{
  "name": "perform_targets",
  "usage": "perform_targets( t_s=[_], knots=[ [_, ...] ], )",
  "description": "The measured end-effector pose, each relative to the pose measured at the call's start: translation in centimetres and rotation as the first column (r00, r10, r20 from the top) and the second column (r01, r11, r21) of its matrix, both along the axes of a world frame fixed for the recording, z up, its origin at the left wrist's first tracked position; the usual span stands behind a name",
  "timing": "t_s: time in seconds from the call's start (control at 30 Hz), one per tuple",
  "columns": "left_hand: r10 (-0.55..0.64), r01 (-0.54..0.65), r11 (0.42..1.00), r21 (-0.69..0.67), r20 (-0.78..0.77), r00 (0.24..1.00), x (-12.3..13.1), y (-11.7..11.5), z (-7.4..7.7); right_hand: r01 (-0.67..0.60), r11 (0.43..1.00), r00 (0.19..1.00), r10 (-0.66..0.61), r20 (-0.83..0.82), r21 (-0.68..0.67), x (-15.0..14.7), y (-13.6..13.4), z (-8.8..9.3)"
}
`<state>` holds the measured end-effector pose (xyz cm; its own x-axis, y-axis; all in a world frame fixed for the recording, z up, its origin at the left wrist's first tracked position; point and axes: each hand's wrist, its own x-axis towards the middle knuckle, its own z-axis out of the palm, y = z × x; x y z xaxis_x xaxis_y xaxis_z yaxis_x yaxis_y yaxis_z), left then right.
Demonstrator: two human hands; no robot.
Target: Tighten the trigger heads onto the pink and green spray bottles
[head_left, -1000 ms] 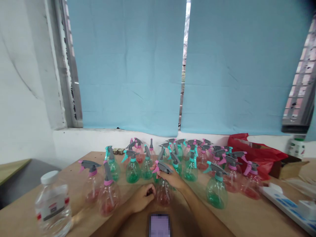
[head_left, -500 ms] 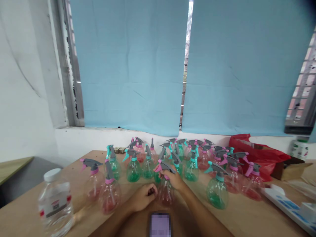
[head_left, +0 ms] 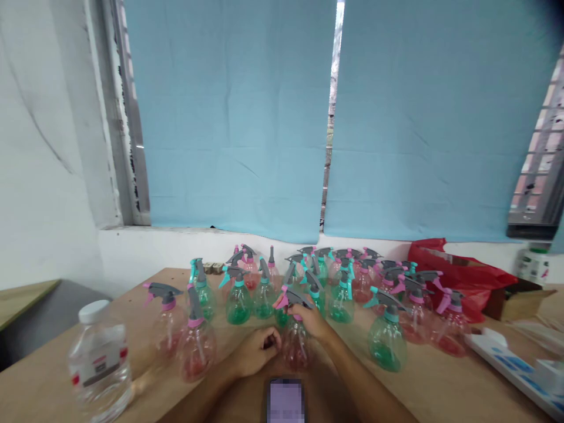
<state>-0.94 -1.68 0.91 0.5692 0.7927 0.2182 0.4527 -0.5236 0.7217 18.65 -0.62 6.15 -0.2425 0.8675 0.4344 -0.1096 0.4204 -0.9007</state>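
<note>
A pink spray bottle with a grey and pink trigger head stands on the wooden table just in front of me. My right hand is wrapped round its neck and trigger head. My left hand is curled shut against the bottle's lower left side; what its fingers hold, if anything, is hidden. Behind stand several more pink and green spray bottles in rows.
A clear bottle with a white cap stands at the near left. A red plastic bag lies over a cardboard box at the right. A white and blue flat pack lies along the right edge. Blue blinds cover the window behind.
Both hands stay on the same pink spray bottle. The view has shifted slightly to the left and steadied; nothing else has moved.
</note>
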Motion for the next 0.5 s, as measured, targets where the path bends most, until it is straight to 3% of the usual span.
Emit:
perform_targets(
  t_s=[0.5],
  knots=[
    [0.007,-0.007,1.0,-0.006,-0.004,1.0,0.01,-0.02,-0.02,0.001,1.0,1.0,-0.001,-0.021,0.007,-0.18,-0.49,0.12]
  ],
)
